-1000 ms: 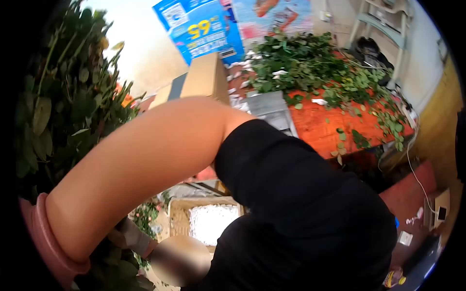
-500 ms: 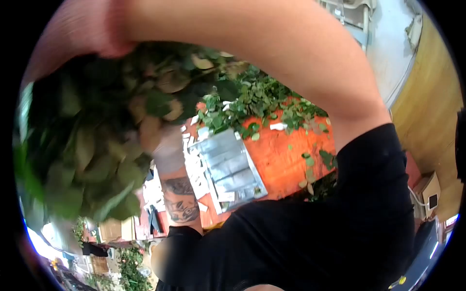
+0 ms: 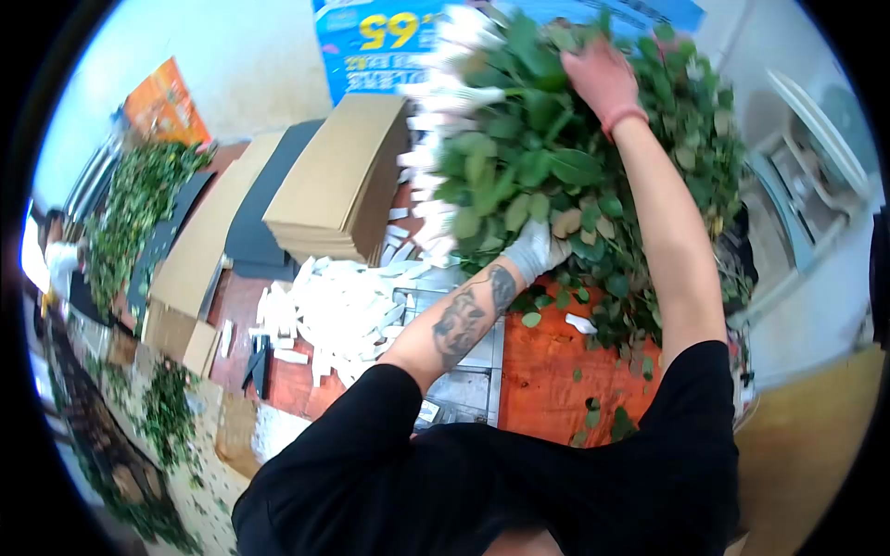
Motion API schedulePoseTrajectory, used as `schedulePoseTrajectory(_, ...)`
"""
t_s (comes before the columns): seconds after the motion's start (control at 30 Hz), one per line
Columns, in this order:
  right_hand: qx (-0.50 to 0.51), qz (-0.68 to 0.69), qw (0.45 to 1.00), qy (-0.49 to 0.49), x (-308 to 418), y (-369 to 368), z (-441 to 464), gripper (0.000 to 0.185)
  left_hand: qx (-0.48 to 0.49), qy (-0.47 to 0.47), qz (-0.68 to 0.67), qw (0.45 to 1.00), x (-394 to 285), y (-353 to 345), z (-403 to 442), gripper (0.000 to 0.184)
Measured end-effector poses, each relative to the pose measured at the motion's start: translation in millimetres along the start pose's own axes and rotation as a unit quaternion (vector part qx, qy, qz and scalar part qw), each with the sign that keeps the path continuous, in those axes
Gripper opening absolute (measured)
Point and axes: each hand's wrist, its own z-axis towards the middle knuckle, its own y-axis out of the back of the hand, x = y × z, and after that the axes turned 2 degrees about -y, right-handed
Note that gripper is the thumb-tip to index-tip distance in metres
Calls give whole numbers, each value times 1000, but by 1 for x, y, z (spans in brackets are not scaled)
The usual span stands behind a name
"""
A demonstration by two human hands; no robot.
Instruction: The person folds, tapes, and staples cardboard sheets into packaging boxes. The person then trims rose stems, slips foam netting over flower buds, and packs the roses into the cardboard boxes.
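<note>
A big bunch of leafy flower stems (image 3: 528, 157) lies across the far side of the table, its white-wrapped heads (image 3: 440, 130) pointing left and blurred. My left hand (image 3: 536, 250), in a pale glove, grips the bunch from its near underside; leaves cover some of its fingers. On the upper far side, my right hand (image 3: 603, 83) in a pink glove is closed on the stems, fingertips sunk among leaves. Below my left forearm is a grey metal tray (image 3: 477, 371). White wrapping pieces (image 3: 343, 310) are heaped left of it.
A stack of brown cardboard sheets (image 3: 338, 176) stands behind the white heap. Dark scissors-like tool (image 3: 259, 366) lies left on the red table (image 3: 547, 380). More foliage (image 3: 691, 157) fills the right side beside a white plastic chair (image 3: 807, 176). A person (image 3: 63, 259) is at far left.
The bunch, close to the camera at left before, is now farther off on the table's far side. Both arms have stretched forward with it, and my view has swung to show the cardboard and wall.
</note>
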Motion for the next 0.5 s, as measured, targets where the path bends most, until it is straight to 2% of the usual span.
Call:
schedulePoseTrajectory(0.03,83,32,993,-81,-16,-26,-3,48,14,11,-16,1000,-3,8,3,55)
schedulePoseTrajectory(0.07,114,29,983,-142,-42,-70,-10,50,-68,35,64,995,-9,21,2,55)
schedulePoseTrajectory(0.1,150,33,976,-153,-62,-102,-31,52,-185,56,100,976,-12,11,-11,53)
schedulePoseTrajectory(0.17,256,-7,953,-164,-97,-145,-51,47,-288,127,152,937,-13,0,-33,51)
schedulePoseTrajectory(0.23,154,136,974,-100,-79,-120,-87,37,-143,29,316,938,-8,-35,-109,58)
schedulePoseTrajectory(0.3,169,265,940,-130,-47,-66,-128,27,-9,-9,515,857,-20,-53,-179,63)
schedulePoseTrajectory(0.37,160,380,896,-168,-42,-36,-183,23,104,4,563,820,-28,-36,-242,63)
schedulePoseTrajectory(0.43,138,407,891,-148,-47,-14,-242,20,55,19,533,844,-38,-34,-310,52)
schedulePoseTrajectory(0.5,184,505,797,-275,-25,17,-292,22,-63,16,498,865,-44,-30,-375,40)
